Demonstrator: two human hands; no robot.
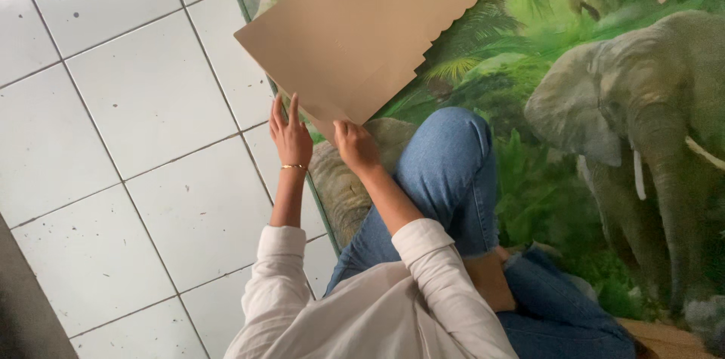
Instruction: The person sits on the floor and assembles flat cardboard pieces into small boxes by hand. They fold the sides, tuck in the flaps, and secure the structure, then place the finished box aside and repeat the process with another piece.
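While both hands grip the near edge of 1 flat brown cardboard sheet (362, 34) over the elephant mat (574, 140), left hand (291, 140) fingers half spread, right hand (355, 146) curled, steady even pressure seems wise.

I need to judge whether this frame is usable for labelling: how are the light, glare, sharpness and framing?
Head view: soft, even daylight, faint sheen on the white floor tiles, no harsh glare; the flat cardboard sheet casts only a weak shadow; left hand and right hand are reasonably sharp; the elephant-print mat looks slightly soft; the frame is tilted.
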